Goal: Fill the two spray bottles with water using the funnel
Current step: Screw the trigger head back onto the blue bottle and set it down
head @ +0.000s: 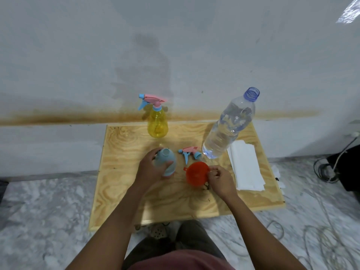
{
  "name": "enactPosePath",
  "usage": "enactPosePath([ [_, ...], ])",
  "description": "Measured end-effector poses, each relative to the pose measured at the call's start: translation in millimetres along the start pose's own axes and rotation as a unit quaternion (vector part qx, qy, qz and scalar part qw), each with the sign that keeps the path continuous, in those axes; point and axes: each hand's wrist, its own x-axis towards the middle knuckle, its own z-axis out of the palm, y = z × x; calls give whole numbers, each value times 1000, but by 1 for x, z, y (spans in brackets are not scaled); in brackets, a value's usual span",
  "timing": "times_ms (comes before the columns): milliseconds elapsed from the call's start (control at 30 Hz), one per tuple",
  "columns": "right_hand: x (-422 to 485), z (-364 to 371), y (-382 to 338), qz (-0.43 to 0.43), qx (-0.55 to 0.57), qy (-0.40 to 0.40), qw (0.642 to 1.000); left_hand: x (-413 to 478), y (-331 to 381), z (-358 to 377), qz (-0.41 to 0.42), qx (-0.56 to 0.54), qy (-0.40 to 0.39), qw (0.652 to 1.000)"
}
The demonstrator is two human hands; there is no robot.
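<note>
Plywood carries all of it: a low board (120, 152) set against the wall. Near its middle the left hand (150, 169) is wrapped round the pale blue spray bottle (169, 158), fingers and thumb curled about its body, the neck bare and open. Its trigger head (188, 152) lies on its side just beyond, between that bottle and the foot of the big clear water bottle (228, 127), which stands uncapped toward the far right corner. The right hand (220, 180) pinches the orange funnel (196, 173) by the small tab on its rim, just right of the blue bottle. Whether the funnel is lifted off the wood or resting on it I can't quite make out. The yellow spray bottle (157, 123) sits at the far edge with its head on, not yet opened.

What worries me is the pour. The blue bottle looks light, and a funnel perched in so narrow a neck would make it top-heavy. If the left hand lets go to help lift the water bottle, it could tip. That water bottle is tall and open, and a knock from the right forearm could send water onto the stack of white paper (245, 166) along the right edge. A fast pour might also back up in the funnel and overflow.
</note>
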Motion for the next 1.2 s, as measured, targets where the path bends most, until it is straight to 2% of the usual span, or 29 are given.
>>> enactPosePath([
  [167, 6, 11, 10, 29, -49, 17, 998, 1, 0, -1, 3, 10, -8, 1000],
  [367, 5, 11, 14, 23, -106, 8, 994, 0, 1, -1, 4, 17, -5, 1000],
  [600, 8, -4, -7, -57, -182, 91, 977, -1, 4, -1, -12, 5, -7, 1000],
  [700, 26, 0, -30, -94, -195, 48, 975, -3, 7, -1, -20, 3, -10, 1000],
  [833, 56, 19, -54, -91, -264, -33, 960, -5, 13, -3, -41, -5, -18, 999],
  [1033, 80, 44, -65, -77, -372, -63, 923, -6, 14, -4, -42, 0, -25, 999],
  [1200, 87, 49, -70, -75, -376, -77, 920, -9, 13, -2, -35, 0, -30, 999],
])
